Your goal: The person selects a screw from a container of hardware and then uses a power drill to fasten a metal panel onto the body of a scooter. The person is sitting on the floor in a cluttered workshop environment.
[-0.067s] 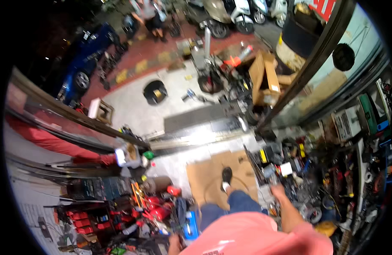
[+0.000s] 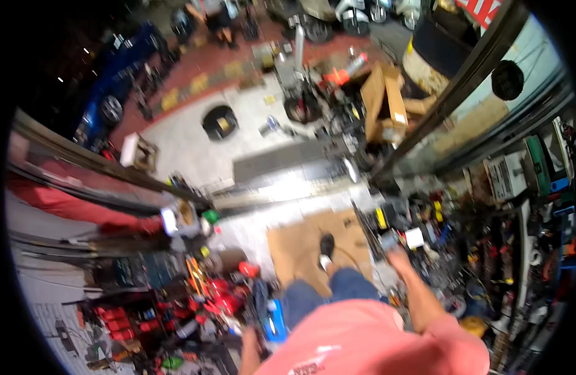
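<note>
My right hand reaches forward over the cluttered right side, next to a small grey object. Motion smears its fingers, and I cannot tell whether they touch or grip that object. Low in the picture, my left hand hangs beside a blue box and a heap of red parts and tools. Its fingers are blurred too, so what they hold, if anything, does not show. Close to my right hand lie a white square card or box and a black-and-yellow item.
A flat cardboard sheet lies under my foot. Ahead, a grey ramp crosses the doorway. Outside are a round black tub, an open cardboard box, a blue car, parked scooters and another person. Shelves line the right.
My right hand has moved forward, closer to the small grey object. My left hand sits slightly higher in the picture. The whole scene has shifted a little up and left.
</note>
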`<state>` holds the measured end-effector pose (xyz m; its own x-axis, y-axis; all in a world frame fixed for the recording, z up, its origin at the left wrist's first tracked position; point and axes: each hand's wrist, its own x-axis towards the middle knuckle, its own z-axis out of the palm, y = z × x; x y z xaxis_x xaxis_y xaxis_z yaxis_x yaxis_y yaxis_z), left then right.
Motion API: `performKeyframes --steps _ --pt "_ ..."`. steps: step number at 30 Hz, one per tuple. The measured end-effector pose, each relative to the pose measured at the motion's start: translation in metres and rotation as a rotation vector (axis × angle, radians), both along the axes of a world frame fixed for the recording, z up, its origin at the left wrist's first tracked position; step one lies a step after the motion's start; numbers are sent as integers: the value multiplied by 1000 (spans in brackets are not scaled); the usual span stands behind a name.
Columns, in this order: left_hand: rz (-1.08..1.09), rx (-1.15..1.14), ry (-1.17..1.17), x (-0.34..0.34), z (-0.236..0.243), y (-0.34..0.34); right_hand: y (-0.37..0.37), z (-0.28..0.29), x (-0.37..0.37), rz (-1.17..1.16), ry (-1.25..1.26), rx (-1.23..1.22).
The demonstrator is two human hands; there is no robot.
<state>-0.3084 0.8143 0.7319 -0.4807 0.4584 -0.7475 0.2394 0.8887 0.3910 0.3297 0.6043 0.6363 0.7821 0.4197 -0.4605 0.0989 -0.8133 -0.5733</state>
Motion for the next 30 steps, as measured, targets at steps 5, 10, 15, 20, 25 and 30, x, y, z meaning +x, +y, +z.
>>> performKeyframes --steps 5,10,15,20,25,30 --pt "-178 440 -569 200 165 184 305 291 -14 442 348 651" --pt "-416 743 -670 311 274 295 445 388 -43 986 223 987" --pt "-618 855 -825 360 315 383 524 423 -42 1180 61 953" --pt "-889 877 -622 384 324 459 595 443 -37 1282 -72 956" --pt "-1003 828 -580 402 324 527 659 437 -22 1289 -63 952" --pt "-1004 687 -648 432 320 603 733 429 18 1300 -1 962"
